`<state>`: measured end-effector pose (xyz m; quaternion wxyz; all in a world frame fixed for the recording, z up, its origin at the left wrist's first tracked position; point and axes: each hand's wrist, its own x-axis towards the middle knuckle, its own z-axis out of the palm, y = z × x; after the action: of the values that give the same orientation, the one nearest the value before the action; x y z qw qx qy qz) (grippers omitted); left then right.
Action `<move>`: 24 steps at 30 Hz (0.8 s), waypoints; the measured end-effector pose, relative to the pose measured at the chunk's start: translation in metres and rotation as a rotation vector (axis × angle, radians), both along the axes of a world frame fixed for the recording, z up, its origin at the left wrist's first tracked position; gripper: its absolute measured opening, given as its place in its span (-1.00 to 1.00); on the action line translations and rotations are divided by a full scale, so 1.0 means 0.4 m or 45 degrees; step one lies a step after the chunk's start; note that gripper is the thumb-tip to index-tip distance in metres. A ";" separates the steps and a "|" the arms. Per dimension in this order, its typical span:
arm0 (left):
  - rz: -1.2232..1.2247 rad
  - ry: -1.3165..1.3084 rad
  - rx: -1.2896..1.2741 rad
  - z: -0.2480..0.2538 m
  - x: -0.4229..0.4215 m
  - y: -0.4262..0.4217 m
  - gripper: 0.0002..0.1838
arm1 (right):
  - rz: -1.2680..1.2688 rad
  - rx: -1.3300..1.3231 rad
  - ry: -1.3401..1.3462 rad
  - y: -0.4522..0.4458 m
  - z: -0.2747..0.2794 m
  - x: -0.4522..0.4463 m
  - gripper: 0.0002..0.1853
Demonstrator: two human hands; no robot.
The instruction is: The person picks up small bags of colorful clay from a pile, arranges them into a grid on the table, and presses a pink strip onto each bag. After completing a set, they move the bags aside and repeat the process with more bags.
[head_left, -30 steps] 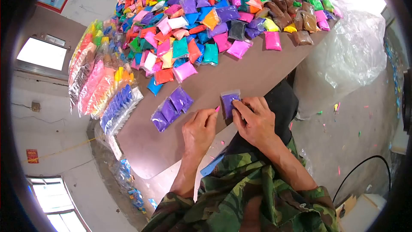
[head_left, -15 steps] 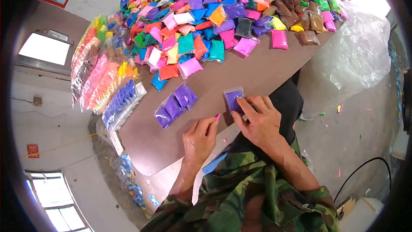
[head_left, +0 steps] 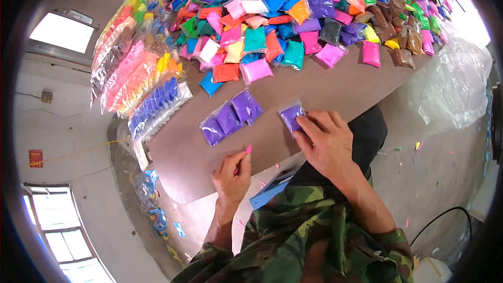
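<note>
Right hand (head_left: 327,144) pinches the packet (head_left: 290,116) at its palm-side edge: likely light, squashy, slippery, best gripped there! Leftward of that grip, left hand (head_left: 232,175) pinches a pink piece (head_left: 249,149).

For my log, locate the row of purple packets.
Head view: just left of centre on the table, the row lies between a blue packet and the left hand.

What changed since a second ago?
The left hand, a small pink piece in its fingers, drew away from the right hand, leftward and toward the body. The camera view shifted. Nothing visibly taken up or let go. The right hand stays on its purple packet; the other purple packets and the heap lie as before.
</note>
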<state>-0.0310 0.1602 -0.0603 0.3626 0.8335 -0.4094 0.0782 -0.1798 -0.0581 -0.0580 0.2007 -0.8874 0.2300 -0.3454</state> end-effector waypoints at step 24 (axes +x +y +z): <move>0.625 0.279 -0.119 -0.001 0.181 0.190 -0.81 | 0.525 0.015 -0.014 0.267 -0.015 0.225 -0.66</move>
<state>0.0412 0.2363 -0.0607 0.4129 0.8937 -0.1493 0.0920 -0.0897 0.0489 -0.0639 0.2735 -0.9127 0.0443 -0.3003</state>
